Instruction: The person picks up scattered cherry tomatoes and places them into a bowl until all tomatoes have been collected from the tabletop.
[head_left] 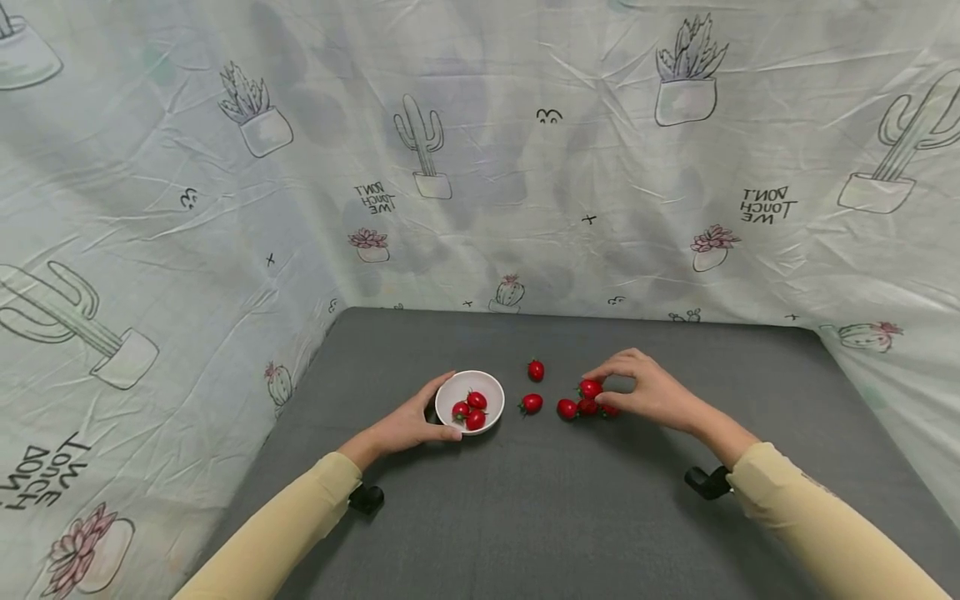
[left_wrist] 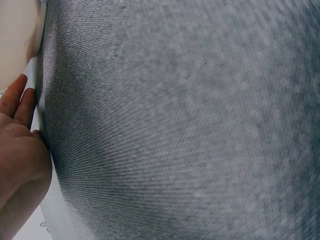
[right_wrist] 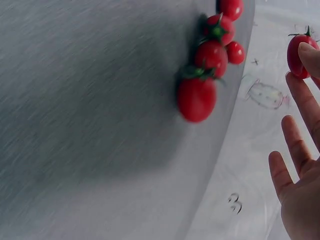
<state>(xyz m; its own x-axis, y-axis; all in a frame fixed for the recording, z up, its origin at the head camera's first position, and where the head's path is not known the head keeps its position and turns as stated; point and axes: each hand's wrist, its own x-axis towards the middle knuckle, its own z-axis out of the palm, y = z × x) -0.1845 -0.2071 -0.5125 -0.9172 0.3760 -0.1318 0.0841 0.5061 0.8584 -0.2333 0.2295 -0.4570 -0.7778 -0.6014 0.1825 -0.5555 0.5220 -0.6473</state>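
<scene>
A white bowl with three red cherry tomatoes inside stands left of centre. My left hand holds its left side, thumb at the near rim and fingers round the far side; in the left wrist view some fingers lie by the bowl. Over a small group of cherry tomatoes, my right hand pinches one cherry tomato between thumb and fingertips. The right wrist view shows this pinched tomato raised off the table, green stem upward, the other fingers spread.
Two single cherry tomatoes, one farther back and one nearer, lie between the bowl and the group. Everything rests on a dark grey table. A cactus-printed cloth hangs behind and at the sides.
</scene>
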